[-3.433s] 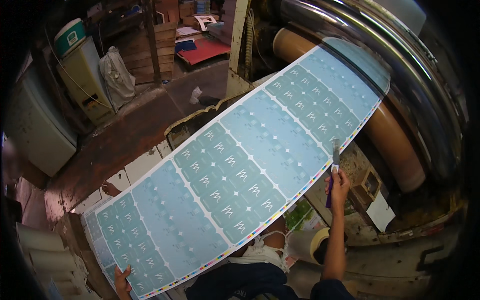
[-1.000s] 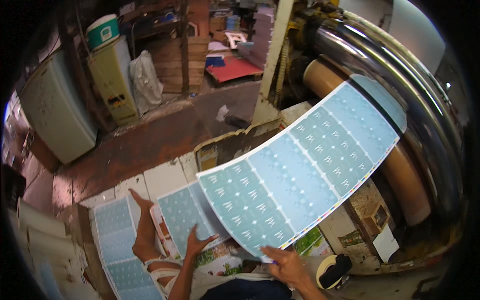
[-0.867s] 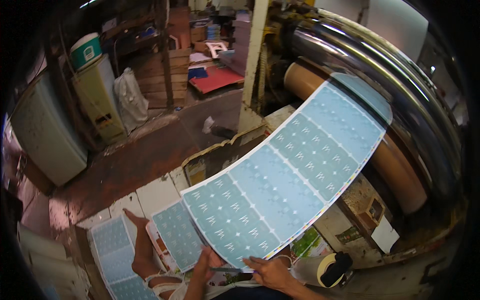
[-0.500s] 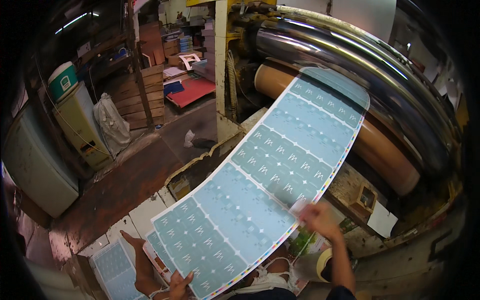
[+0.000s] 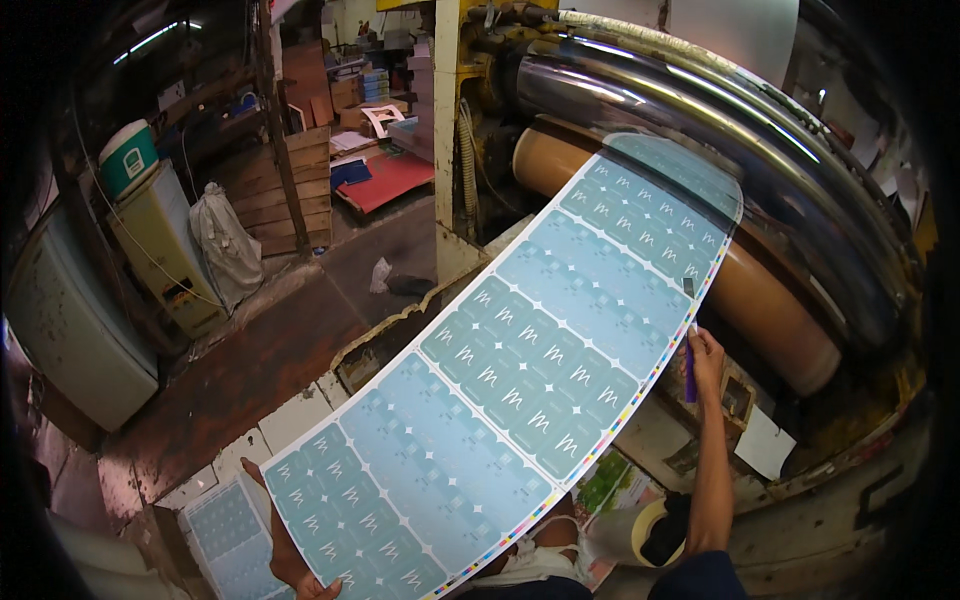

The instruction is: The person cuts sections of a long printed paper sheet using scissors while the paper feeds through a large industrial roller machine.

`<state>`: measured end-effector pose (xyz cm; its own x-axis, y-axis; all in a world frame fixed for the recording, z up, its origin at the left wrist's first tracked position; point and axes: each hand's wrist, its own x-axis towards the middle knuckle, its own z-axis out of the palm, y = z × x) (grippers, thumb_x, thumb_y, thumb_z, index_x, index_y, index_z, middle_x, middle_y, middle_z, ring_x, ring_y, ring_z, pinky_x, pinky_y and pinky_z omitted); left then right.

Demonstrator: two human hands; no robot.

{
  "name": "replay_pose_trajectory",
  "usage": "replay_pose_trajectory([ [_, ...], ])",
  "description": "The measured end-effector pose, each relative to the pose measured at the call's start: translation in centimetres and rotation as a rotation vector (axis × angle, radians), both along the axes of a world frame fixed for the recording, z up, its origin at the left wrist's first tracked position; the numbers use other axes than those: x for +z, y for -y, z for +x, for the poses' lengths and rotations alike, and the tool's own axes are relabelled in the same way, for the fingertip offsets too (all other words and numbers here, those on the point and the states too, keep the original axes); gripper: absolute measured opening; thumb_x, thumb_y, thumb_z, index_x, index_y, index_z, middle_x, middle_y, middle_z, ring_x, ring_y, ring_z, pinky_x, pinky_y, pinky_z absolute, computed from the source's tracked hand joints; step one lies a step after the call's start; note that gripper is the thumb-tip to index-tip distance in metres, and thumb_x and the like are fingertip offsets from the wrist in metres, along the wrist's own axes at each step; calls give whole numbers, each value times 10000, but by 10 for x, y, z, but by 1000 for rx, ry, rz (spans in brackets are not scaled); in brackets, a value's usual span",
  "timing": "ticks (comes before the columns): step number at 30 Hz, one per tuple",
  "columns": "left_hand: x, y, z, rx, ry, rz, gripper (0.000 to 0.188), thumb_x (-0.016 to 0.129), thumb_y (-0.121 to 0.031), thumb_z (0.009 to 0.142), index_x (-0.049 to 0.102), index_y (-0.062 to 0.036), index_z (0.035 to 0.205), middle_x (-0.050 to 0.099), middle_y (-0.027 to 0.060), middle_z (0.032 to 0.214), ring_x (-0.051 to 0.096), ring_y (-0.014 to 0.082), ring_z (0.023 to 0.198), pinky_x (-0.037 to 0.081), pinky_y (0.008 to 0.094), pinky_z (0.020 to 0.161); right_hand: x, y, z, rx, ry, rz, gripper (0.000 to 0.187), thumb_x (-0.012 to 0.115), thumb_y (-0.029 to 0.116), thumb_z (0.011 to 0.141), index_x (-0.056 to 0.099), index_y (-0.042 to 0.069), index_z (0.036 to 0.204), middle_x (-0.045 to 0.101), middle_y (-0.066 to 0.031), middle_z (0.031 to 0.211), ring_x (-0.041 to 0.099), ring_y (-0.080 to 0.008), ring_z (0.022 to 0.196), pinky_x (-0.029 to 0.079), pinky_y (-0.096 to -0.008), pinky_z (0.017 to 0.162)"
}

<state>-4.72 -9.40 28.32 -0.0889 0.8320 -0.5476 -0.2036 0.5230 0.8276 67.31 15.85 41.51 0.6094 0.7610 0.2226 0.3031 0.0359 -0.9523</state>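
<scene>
A long printed sheet (image 5: 475,400) in teal and pale blue, with a colour strip down its right edge, curves down from the rollers toward me. At the lower left, my left hand (image 5: 318,588) is closed on the near edge of the sheet; only its fingers show at the picture's bottom. My right hand (image 5: 706,362) is beside the sheet's right edge below the brown roller (image 5: 790,310), closed round a purple-handled cutter knife (image 5: 690,372). The flat grey blade points up and overlaps the sheet's edge; whether it touches the paper I cannot tell.
Large shiny metal rollers (image 5: 640,100) span the upper right. A small wooden box (image 5: 738,398) and a white paper (image 5: 765,440) lie right of my forearm. Another printed sheet (image 5: 228,535) lies at lower left. A tape-like yellow ring (image 5: 648,530) sits near my right elbow.
The sheet has come further out of the rollers toward me. My right hand has moved up and right along its edge, and the knife now shows in it. My left hand has moved down and left.
</scene>
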Motion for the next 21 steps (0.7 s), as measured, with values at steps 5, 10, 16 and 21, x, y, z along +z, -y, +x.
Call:
replay_pose_trajectory([
  [5, 45, -11, 26, 47, 62, -212, 700, 557, 98, 818, 275, 0, 1452, 424, 150, 1446, 414, 267, 1333, 339, 429, 1140, -7, 1, 36, -390, 566, 72, 211, 694, 159, 879, 642, 13, 1022, 603, -24, 684, 515, -110, 535, 422, -261, 512],
  [10, 27, 13, 20, 205, 81, -29, 531, 571, 51, 841, 390, 33, 1340, 567, 139, 1190, 569, 220, 1022, 458, 373, 922, 46, -12, 19, -214, 1133, 74, 746, 657, -89, 710, 486, 185, 1382, 568, -117, 1195, 629, -339, 965, 514, -453, 707],
  [16, 49, 20, 15, 95, -124, -117, 311, 718, -91, 831, 579, 33, 1080, 602, 37, 669, 411, 89, 346, 270, 289, 306, 64, -23, 56, 195, 1227, -64, 678, 556, -144, 634, 630, 156, 1238, 592, -149, 1288, 676, -303, 994, 537, -370, 750],
  [21, -76, 56, -109, 170, -312, -18, 175, 733, -102, 821, 608, -5, 896, 474, 1, 497, 317, 88, 272, 191, 282, 267, 12, -18, -2, 346, 1008, -95, 471, 486, -79, 677, 705, 20, 1083, 720, -146, 801, 656, -196, 626, 510, -301, 640],
])
